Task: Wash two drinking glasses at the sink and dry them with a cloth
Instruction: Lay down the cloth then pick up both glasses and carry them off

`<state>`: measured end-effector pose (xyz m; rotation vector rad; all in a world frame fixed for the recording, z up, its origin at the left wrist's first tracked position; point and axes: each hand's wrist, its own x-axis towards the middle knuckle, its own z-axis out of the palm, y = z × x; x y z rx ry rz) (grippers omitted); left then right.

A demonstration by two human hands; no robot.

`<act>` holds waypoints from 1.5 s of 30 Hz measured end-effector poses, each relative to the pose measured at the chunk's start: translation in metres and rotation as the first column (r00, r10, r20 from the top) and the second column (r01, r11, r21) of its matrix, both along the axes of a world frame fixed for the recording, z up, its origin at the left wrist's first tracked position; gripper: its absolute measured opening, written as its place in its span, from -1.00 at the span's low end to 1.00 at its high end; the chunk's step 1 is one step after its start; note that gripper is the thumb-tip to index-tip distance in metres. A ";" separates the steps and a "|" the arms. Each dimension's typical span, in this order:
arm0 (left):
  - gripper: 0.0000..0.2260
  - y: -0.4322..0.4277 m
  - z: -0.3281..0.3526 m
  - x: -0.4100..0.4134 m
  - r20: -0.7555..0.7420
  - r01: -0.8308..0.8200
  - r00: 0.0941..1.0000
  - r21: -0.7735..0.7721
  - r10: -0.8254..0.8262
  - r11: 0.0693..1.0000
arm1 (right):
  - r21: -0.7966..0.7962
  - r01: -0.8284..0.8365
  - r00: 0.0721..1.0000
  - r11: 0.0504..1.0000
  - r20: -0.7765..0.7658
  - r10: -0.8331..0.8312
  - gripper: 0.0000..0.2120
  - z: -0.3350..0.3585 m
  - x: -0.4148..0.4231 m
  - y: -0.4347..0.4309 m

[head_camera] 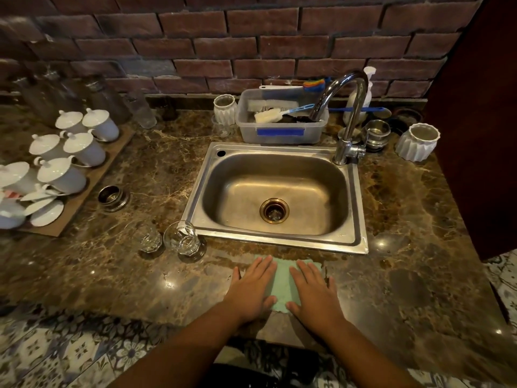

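Observation:
Two clear drinking glasses stand side by side on the marble counter, left of the sink's front corner: a small one point(150, 240) and a wider one point(182, 240). A light green cloth point(282, 281) lies flat on the counter in front of the steel sink point(274, 191). My left hand point(251, 289) and my right hand point(313, 292) both press flat on the cloth, fingers straight, with a strip of cloth showing between them. The basin is dry-looking and holds nothing. No water runs from the chrome faucet point(347, 113).
A plastic tub of brushes point(281, 119) sits behind the sink beside a white ribbed cup point(224, 109). Another white ribbed cup point(417, 141) and a metal cup point(376, 134) stand right of the faucet. Lidded white cups point(70, 155) fill a board at left, near a metal ring point(113, 196).

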<state>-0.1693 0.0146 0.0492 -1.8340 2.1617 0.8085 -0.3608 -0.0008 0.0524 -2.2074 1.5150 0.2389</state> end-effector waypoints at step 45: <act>-0.36 -0.011 0.080 0.325 0.122 -0.148 0.979 -0.146 0.166 0.978 | -0.012 -0.050 0.998 0.999 0.022 0.050 -0.22 0.091 0.338 -0.037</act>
